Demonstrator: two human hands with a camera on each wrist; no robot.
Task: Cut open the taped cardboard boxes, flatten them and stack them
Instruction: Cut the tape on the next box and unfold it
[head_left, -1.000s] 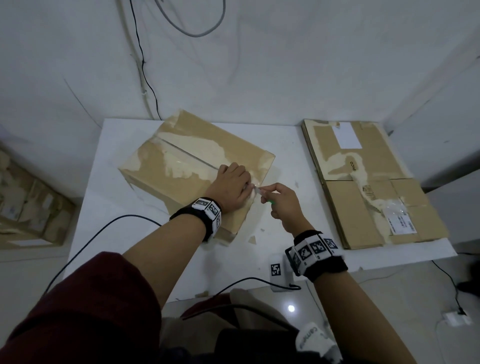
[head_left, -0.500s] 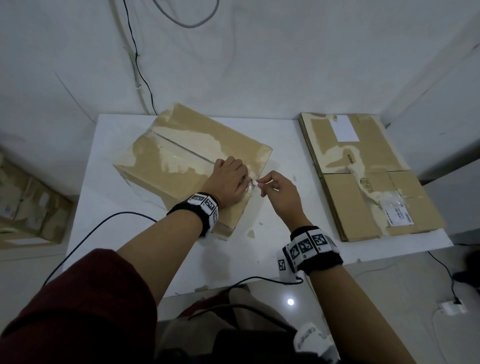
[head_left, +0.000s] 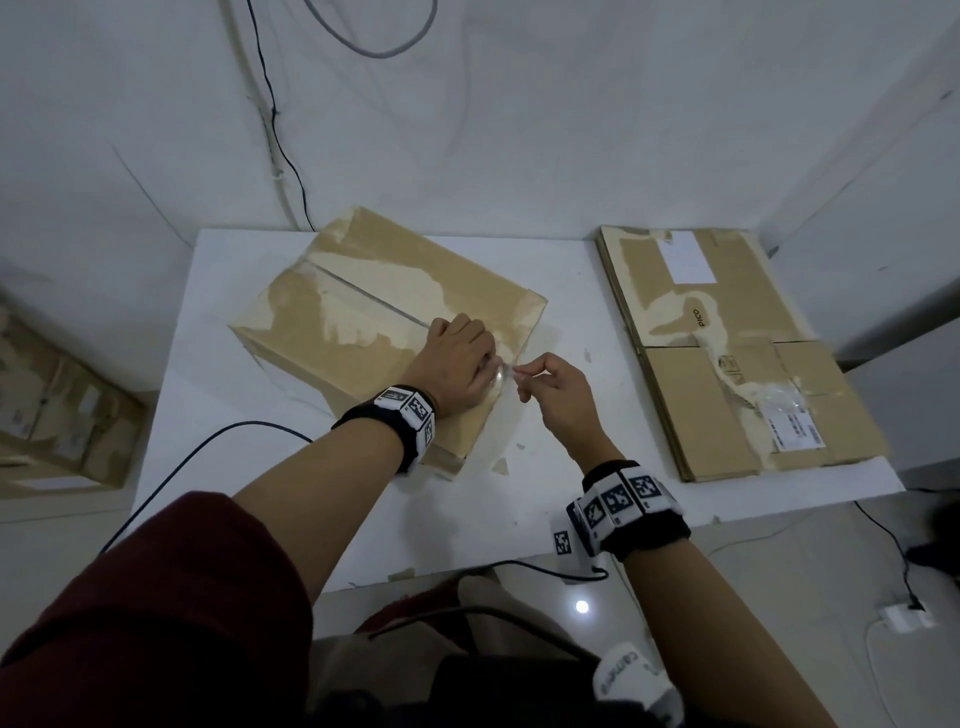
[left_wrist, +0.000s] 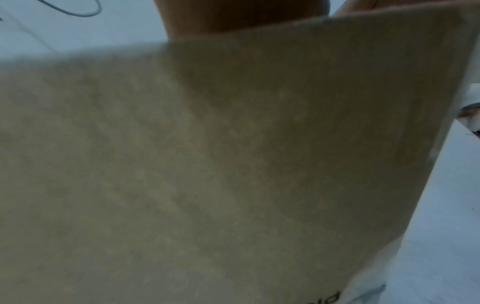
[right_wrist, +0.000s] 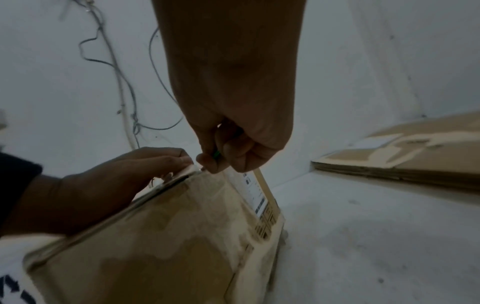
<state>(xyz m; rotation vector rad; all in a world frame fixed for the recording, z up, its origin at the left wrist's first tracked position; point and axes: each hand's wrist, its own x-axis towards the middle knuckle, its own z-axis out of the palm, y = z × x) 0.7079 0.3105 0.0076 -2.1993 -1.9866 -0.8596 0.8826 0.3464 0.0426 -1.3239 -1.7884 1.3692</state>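
L hand (head_left: 457, 364) flat on taped box (head_left: 363, 312), fingers over edge; R hand (head_left: 556, 389) pinching small green-tipped tool at edge.

Green tool (right_wrist: 216, 153) mostly hidden in right hand (right_wrist: 233, 115) — left-wrist view blurred.

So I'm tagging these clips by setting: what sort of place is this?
Probably a bare back room or storeroom used for unpacking, not a home kitchen or shop floor. A plain white table stands in a corner of unfinished white walls with loose cables, flattened boxes are stacked on it, and more cartons sit on the floor.
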